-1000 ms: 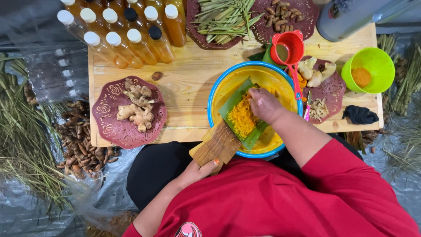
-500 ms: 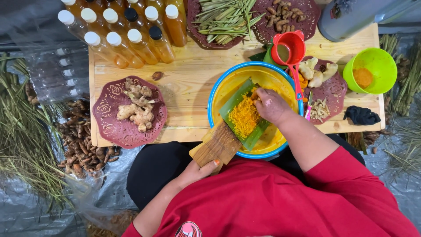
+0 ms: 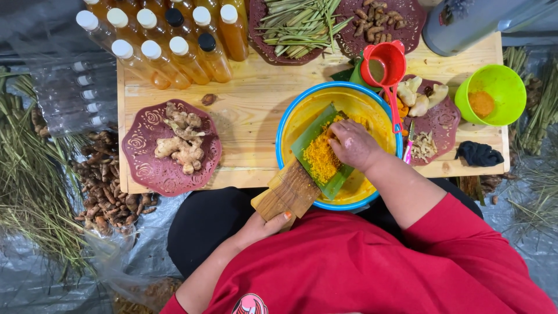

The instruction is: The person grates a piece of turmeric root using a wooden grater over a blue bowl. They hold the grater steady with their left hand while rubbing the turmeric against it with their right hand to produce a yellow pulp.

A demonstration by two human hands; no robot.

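Observation:
My left hand (image 3: 263,225) grips the near end of a wooden grater board (image 3: 289,192) that leans into a yellow basin with a blue rim (image 3: 372,107). A green leaf (image 3: 309,136) covers the board, with a heap of orange grated pulp (image 3: 321,157) on it. Over the leaf's upper part, my right hand (image 3: 353,145) is closed on a small root piece that is almost hidden by the fingers and pressed against the board.
The basin sits on a wooden table (image 3: 250,110). A maroon plate of ginger roots (image 3: 174,142) lies at the left, capped bottles of amber liquid (image 3: 168,40) at the back left. A red funnel (image 3: 383,64), a green bowl (image 3: 494,93) and a dark cloth (image 3: 478,154) are at the right.
My right hand has slid a little along the leaf-covered board. My left hand and the board stay in place.

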